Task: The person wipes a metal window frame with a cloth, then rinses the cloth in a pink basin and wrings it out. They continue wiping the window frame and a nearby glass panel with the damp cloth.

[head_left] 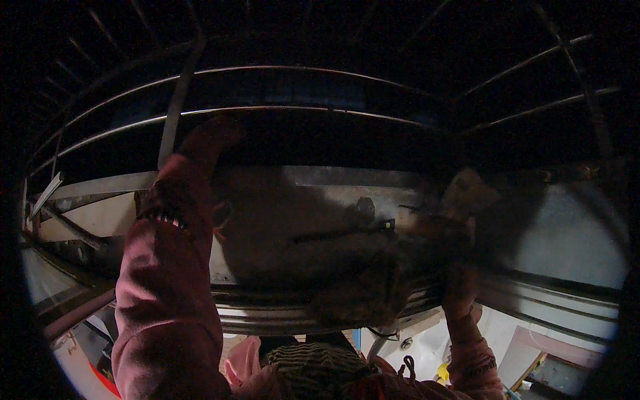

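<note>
My left arm in a pink sleeve reaches far forward across a ledge. Beyond the ledge, my left hand is close to the lower metal rail and an upright bar. The dark hides its fingers and whether it touches either. Nearer to me, my right hand is by the dark window track. Its fingers fade into shadow, so their grip cannot be made out. Between my arms lies a dark, unclear shape with a small yellow spot near it.
A pale, crumpled thing sits on the ledge at right. Boards and a pale strip are at the left. Metal bars enclose the far side, with darkness behind. Below the track, at lower right, is a white basin.
</note>
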The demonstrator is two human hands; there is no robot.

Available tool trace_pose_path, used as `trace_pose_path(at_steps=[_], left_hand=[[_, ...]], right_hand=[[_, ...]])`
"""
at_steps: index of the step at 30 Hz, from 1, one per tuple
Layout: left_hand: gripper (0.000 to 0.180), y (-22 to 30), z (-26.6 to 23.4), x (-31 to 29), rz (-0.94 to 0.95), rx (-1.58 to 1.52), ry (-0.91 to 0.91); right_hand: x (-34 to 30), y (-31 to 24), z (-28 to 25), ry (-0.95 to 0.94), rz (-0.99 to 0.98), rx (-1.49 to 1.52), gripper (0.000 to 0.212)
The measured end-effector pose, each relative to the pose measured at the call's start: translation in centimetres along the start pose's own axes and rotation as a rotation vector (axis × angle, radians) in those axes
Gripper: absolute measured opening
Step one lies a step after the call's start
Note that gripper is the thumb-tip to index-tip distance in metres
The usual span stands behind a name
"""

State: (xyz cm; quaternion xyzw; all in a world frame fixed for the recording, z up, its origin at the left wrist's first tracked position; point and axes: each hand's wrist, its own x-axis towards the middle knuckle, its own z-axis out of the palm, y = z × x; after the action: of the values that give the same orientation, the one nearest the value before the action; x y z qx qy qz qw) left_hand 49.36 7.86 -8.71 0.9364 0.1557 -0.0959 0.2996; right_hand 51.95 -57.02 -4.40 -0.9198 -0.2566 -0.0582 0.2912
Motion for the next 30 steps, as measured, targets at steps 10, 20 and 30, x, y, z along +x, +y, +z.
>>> trace_pose_path(at_steps=[10, 20, 30], left_hand=[[0.051, 0.5, -0.6, 0.6, 0.006, 0.034, 0.017], [0.053, 5.3, 1.9, 1.1, 0.224, 0.172, 0.138], [0.054, 6.8, 6.0, 3.9, 0.295, 0.193, 0.076]], right_hand=[[0.3, 1.8, -0.8, -0.031, -0.078, -0.06, 0.014], [-0.4, 1.7, 0.1, 0.022, -0.091, 0.005, 0.029], [0.5, -0.3, -0.3, -0.025, -0.112, -0.159, 0.013]])
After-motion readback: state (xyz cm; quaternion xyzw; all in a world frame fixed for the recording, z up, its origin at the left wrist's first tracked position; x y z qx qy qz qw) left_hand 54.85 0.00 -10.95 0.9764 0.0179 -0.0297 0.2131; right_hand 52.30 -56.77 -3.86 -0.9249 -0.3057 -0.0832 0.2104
